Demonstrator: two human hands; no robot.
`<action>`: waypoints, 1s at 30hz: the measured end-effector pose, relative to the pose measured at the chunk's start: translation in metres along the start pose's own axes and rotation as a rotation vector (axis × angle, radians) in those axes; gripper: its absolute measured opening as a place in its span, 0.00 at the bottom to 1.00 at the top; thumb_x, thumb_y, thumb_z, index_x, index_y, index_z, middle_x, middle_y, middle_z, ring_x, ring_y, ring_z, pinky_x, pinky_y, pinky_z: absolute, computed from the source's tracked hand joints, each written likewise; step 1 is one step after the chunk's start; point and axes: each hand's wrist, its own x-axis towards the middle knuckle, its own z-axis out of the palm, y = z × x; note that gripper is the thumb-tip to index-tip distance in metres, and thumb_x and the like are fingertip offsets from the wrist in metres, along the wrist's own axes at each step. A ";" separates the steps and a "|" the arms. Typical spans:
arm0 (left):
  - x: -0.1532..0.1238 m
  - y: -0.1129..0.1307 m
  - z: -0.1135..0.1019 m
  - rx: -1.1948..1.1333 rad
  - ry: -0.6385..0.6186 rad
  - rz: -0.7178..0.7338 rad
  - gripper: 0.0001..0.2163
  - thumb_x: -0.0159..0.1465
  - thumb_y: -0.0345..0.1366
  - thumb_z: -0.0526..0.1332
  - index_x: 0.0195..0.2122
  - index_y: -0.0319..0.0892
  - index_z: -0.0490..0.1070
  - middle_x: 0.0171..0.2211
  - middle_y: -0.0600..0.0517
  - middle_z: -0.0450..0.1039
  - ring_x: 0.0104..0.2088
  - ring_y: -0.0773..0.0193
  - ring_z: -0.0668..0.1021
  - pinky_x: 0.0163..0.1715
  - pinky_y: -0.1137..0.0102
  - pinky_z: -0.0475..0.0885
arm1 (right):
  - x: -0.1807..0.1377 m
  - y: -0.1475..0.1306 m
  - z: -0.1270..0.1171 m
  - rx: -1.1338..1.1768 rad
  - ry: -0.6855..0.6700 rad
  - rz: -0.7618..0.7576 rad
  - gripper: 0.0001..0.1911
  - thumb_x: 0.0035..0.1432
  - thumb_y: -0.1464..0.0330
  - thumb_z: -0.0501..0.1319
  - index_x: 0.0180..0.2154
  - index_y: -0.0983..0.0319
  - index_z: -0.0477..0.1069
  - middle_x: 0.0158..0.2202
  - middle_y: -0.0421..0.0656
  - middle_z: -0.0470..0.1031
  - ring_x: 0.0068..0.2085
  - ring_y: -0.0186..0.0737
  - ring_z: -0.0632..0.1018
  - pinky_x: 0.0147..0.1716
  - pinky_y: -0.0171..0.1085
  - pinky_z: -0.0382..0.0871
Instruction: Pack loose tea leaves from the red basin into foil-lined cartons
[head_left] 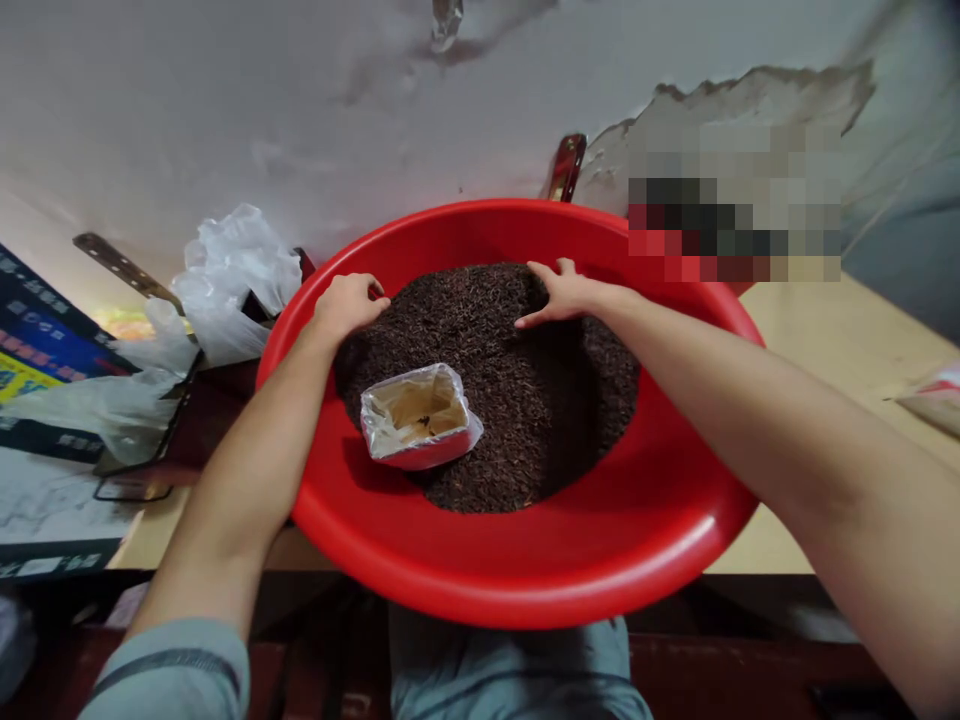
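Hands, two of them and both bare, reach into one red basin (555, 540) from either side. The left hand (346, 302) is half open, its fingers loosely bent and its thumb apart from them, at the inner left wall by the edge of the heap; nothing shows in its grasp, and whether it touches the wall cannot be told. The right hand (566, 293) is opened wider, thumb and fingers spread over the far right part of the heap, again with nothing visible in it; whether its fingertips touch the heap is unclear. Between and below them lies one heap of dark shreds (495, 400), covering most of the basin's floor. One small box (427, 452), lined with clear plastic, stands with its mouth up on the heap's near left side, a few dark bits on its bottom. Around all this runs the basin's rim, and beneath it the pale tabletop (810, 350). To the left are crumpled whitish plastic bags (240, 285), too overlapped to count, and one printed panel (37, 330). Two brown strips with pale spots show, one left strip (124, 265) near the bags, one far strip (568, 165) behind the basin. At the right edge lies one packet (937, 400), partly cut off.
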 end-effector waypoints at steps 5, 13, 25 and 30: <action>0.004 -0.011 0.002 -0.039 0.062 -0.011 0.13 0.67 0.42 0.64 0.50 0.48 0.83 0.52 0.48 0.84 0.57 0.48 0.81 0.60 0.56 0.75 | 0.022 -0.026 -0.025 -0.173 -0.040 -0.178 0.69 0.46 0.37 0.72 0.78 0.55 0.43 0.74 0.63 0.50 0.67 0.72 0.69 0.62 0.60 0.71; 0.001 -0.008 0.004 -0.045 -0.047 -0.043 0.16 0.67 0.43 0.64 0.54 0.49 0.82 0.55 0.46 0.81 0.58 0.45 0.80 0.56 0.55 0.77 | 0.060 -0.083 -0.093 -0.331 -0.081 -0.598 0.25 0.58 0.64 0.71 0.57 0.54 0.79 0.56 0.45 0.77 0.53 0.48 0.79 0.59 0.45 0.73; 0.013 -0.003 0.014 -0.243 -0.076 0.084 0.16 0.62 0.45 0.71 0.51 0.50 0.83 0.50 0.49 0.81 0.57 0.44 0.78 0.61 0.55 0.73 | 0.045 -0.085 -0.039 -0.542 -0.210 -0.586 0.33 0.56 0.71 0.66 0.64 0.63 0.72 0.62 0.53 0.75 0.59 0.52 0.78 0.63 0.46 0.69; 0.022 -0.009 0.027 -0.305 -0.096 0.134 0.13 0.60 0.41 0.73 0.46 0.49 0.84 0.44 0.51 0.81 0.56 0.44 0.79 0.63 0.55 0.70 | 0.041 -0.095 -0.041 -0.597 -0.296 -0.499 0.33 0.54 0.70 0.66 0.63 0.62 0.73 0.57 0.50 0.80 0.55 0.51 0.80 0.58 0.44 0.73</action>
